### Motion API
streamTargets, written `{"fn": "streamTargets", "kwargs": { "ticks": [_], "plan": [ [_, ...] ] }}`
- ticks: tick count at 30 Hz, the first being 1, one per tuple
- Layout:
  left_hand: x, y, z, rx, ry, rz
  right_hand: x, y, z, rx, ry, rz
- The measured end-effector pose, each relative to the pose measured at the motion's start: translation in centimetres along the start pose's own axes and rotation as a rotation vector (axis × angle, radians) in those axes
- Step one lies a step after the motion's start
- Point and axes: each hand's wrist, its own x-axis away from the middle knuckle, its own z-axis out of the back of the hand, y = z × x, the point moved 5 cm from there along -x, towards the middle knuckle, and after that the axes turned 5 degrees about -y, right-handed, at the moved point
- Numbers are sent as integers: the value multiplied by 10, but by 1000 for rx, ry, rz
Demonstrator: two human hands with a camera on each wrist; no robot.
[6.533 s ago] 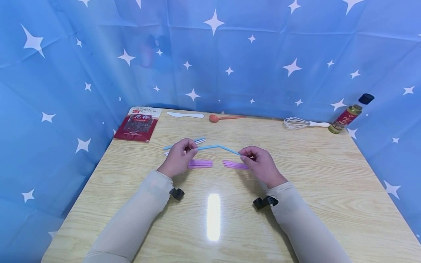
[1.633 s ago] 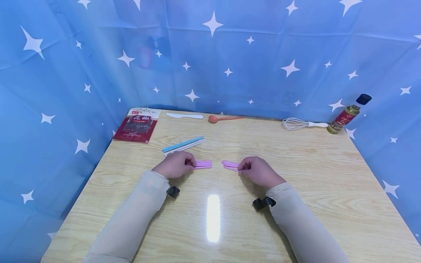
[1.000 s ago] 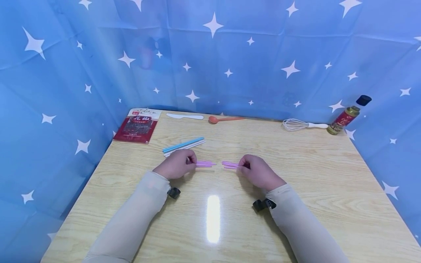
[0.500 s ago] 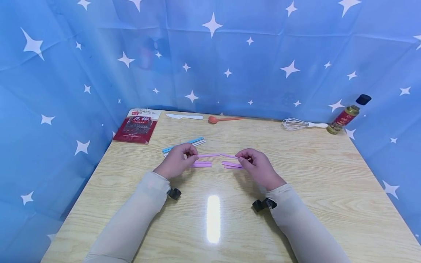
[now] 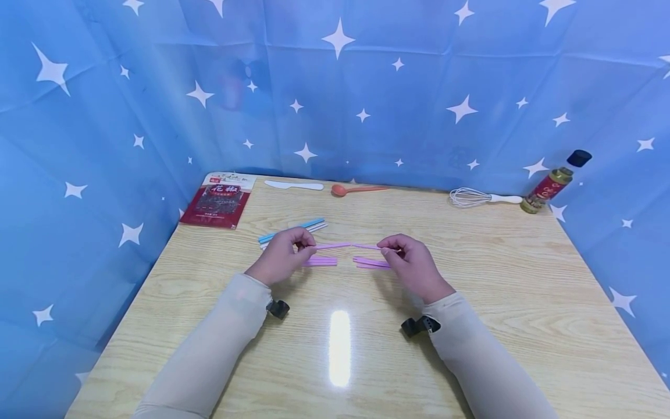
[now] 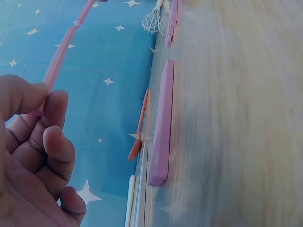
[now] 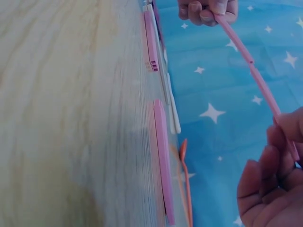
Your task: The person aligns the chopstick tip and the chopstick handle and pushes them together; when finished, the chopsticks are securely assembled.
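My left hand [image 5: 280, 256] pinches a slim pink stick [image 5: 332, 246] between thumb and fingers, raised above the table. Opposite it, my right hand [image 5: 416, 267] pinches a second pink stick [image 7: 262, 87]. The inner ends of the two sticks meet end to end midway between the hands, in a nearly straight line. Below lie two short rows of pink sticks: a left row [image 5: 321, 262] partly hidden by my left hand, and a right row [image 5: 371, 263] near my right hand. Square openings show at the left row's ends in the right wrist view.
Behind my left hand lie longer blue sticks [image 5: 313, 223] and white sticks [image 5: 318, 227], partly covered. Along the back edge are a red spice packet [image 5: 216, 202], a white knife [image 5: 294, 185], an orange spoon [image 5: 340, 190], a whisk [image 5: 471, 197] and an oil bottle [image 5: 546, 191].
Earlier the hands held blue sticks, now laid at the left. Both hands then reached to the pink rows, each lifted one stick, and brought the ends together.
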Motion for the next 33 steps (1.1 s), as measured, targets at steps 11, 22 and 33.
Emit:
{"fn": "streamTargets", "kwargs": {
  "ticks": [11, 22, 33],
  "plan": [
    [0, 0, 0, 1, -20, 0, -1, -1, 0, -9, -4, 1],
    [0, -1, 1, 17, -34, -4, 0, -1, 1, -30, -11, 36],
    [0, 1, 1, 27, 13, -8, 0, -2, -2, -48, -29, 57]
  ]
}}
